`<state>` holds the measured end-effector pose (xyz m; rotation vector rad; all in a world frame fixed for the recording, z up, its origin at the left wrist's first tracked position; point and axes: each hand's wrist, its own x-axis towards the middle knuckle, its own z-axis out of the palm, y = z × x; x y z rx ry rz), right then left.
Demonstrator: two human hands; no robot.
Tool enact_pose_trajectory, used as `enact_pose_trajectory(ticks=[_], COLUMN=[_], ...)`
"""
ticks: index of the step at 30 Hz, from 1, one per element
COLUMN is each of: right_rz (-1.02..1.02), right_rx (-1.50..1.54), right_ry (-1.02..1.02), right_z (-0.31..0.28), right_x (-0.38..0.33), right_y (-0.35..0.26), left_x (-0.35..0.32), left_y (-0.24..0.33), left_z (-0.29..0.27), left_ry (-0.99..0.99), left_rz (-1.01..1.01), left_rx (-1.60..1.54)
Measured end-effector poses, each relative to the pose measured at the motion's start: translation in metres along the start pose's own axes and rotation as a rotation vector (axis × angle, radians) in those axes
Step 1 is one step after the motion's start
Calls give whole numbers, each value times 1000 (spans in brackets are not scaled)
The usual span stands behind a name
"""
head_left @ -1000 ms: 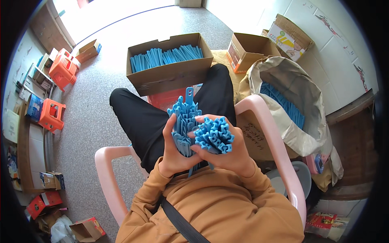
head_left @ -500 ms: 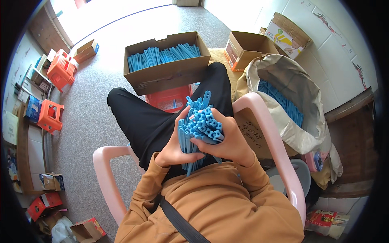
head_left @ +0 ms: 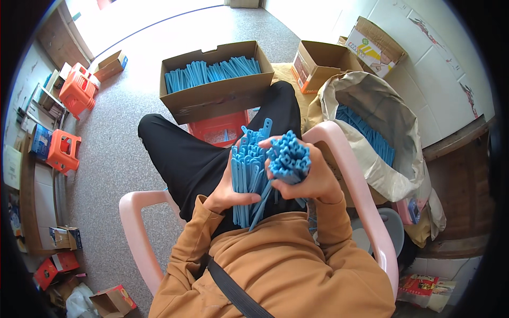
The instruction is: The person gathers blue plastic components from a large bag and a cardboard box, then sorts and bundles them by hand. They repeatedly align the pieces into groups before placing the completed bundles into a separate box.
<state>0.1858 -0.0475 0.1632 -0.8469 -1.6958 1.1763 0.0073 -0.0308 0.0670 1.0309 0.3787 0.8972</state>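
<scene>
In my right hand [head_left: 313, 177] I grip a tight bundle of slim blue plastic strips [head_left: 289, 158], its knobbly, holed ends pointing up. Beside it, my left hand [head_left: 227, 192] is wrapped round a looser bunch of the same blue strips [head_left: 245, 175]. Some strips in that bunch stand higher, with a hole at the rounded tip, and others slant or hang below my thumb. The two bunches are side by side above my lap, and one slanting strip lies between them. My left fingers are partly hidden behind the strips.
Ahead, a cardboard box [head_left: 222, 100] holds many blue strips, with a red plastic basket [head_left: 214, 126] below it. A large sack [head_left: 408, 138] of blue strips stands at the right, near an open carton [head_left: 328, 53]. Pink chair arms [head_left: 360, 180] flank me. Orange stools [head_left: 64, 151] stand left.
The strips, pressed together in both hands before, are now parted into two bunches. My right hand has shifted right with its bundle, while my left hand stays nearly in place.
</scene>
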Motion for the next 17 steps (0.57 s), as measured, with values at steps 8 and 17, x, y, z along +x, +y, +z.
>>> enact_pose_trajectory(ticks=[8, 17], right_rz=[83, 143], right_rx=[111, 18], right_ry=[-8, 61], right_z=[-1, -15], right_x=[3, 4], right_y=[11, 28], left_x=[1, 10], left_y=[14, 4], left_z=[8, 22], left_ry=[6, 90], left_rz=[-102, 183], left_rx=[-111, 133])
